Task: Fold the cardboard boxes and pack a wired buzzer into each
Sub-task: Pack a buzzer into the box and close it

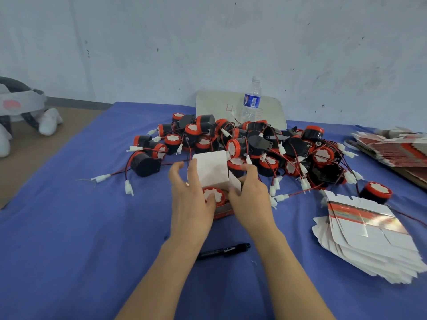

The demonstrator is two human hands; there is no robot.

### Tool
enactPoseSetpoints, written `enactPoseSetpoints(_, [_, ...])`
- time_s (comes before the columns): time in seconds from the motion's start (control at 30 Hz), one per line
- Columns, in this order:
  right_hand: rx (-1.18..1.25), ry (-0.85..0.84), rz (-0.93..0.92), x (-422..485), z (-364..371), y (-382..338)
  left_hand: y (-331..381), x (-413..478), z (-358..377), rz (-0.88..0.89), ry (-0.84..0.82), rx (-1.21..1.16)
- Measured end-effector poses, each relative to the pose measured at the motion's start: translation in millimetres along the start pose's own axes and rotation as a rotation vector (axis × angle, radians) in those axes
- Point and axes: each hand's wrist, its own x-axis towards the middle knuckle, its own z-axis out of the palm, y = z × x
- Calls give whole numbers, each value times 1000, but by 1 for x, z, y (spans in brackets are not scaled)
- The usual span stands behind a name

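A small cardboard box point(211, 168) stands in the middle of the blue cloth with its white lid flap raised. A red-and-white buzzer point(213, 195) sits inside the box's open top. My left hand point(190, 197) holds the box's left side, its thumb resting on the buzzer. My right hand point(250, 196) grips the box's right side and its side flap. Behind the box lies a large pile of black-and-red wired buzzers point(254, 148) with white plugs. The box's lower part is mostly hidden by my hands.
A stack of flat box blanks point(367, 236) lies at the right, with another red-printed stack point(397, 148) further back. A black marker point(224, 250) lies between my forearms. A water bottle point(251, 100) stands before a white board at the wall. A plush toy point(25, 112) sits at the left.
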Motion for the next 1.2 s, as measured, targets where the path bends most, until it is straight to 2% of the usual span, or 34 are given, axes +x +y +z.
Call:
enactPoseSetpoints(0.2, [49, -70, -48, -1, -2, 9, -3, 0, 1, 25, 64, -46])
enactPoseSetpoints(0.33, [100, -94, 2, 1, 0, 14, -9, 3, 4, 45, 101, -120])
enactPoseSetpoints(0.47, [175, -109, 83, 2, 3, 18, -10, 3, 6, 72, 8, -333])
enactPoseSetpoints(0.63, [465, -175, 84, 2, 1, 22, -16, 5, 8, 45, -89, -364])
enactPoseSetpoints(0.73, [440, -186, 39, 2, 0, 23, -19, 8, 10, 14, -106, -328])
enactPoseSetpoints(0.83, [392, -174, 7, 2, 1, 22, -22, 11, 12, -96, -39, -255])
enactPoseSetpoints(0.97, [415, -135, 2, 1, 0, 19, -25, 16, 9, -276, -142, -417])
enactPoseSetpoints(1.03, [403, -162, -16, 0, -2, 18, -25, 17, 9, -253, -181, -436])
enactPoseSetpoints(1.2, [261, -311, -14, -1, -17, 18, -24, 16, 7, -119, -126, -355])
